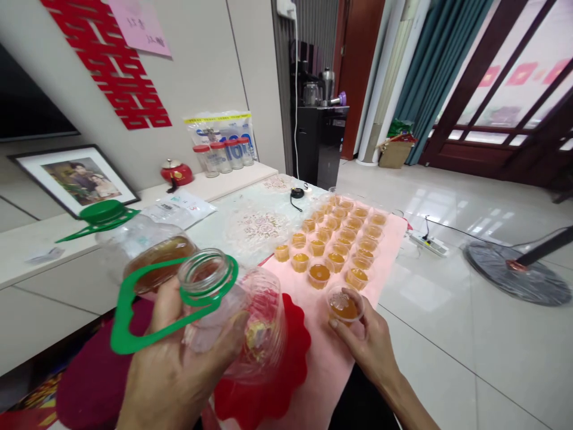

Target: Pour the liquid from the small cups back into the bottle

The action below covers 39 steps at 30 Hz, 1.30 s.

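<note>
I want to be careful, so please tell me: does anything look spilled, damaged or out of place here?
Nothing clearly stands out: the pink table cover shows no visible spill, and the small clear plastic cups with amber contents stand upright in fairly regular rows. Small cracks would not show here.

We see a tabletop (228, 209) with a pale cover, which is decorated with flower patterns. Near its far end lies a small black object (297, 193) with a thin strap. Along the right side a pink sheet (286, 278) is spread, and on it we find several rows of clear cups (319, 276) with amber liquid, standing close together. Nearer to us lies a red mat (298, 340) with a scalloped edge, partly hidden from our view.
</note>
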{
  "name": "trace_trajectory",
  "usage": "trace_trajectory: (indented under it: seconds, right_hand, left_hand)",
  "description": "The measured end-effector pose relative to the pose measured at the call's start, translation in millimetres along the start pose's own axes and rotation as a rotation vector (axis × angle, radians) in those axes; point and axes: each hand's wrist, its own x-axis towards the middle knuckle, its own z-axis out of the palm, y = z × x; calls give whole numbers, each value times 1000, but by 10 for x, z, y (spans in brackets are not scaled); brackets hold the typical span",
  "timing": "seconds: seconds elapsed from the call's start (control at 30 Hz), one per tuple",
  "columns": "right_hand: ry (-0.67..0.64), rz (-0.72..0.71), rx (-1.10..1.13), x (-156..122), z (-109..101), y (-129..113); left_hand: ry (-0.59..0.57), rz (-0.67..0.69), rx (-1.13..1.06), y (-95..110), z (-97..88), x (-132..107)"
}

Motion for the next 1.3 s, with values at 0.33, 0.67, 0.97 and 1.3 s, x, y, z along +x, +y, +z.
trace_trajectory:
  seconds: [0.33,0.67,0.97,1.3]
  right_hand:
    - [-211,-173,196,490,-188,-688]
    - [-321,-463,98,1191,-212,-1505]
    - [-344,-657,15,1429,-155,-1856]
    - [-391,-768,-77,1523,-161,-1978]
  left_hand:
    - [24,22,-58,136,126,-11]
    - [50,145,-164,117,210,20]
    - [-29,55,-115,186,136,4]
    - [-7,22,-104,189,171,-12]
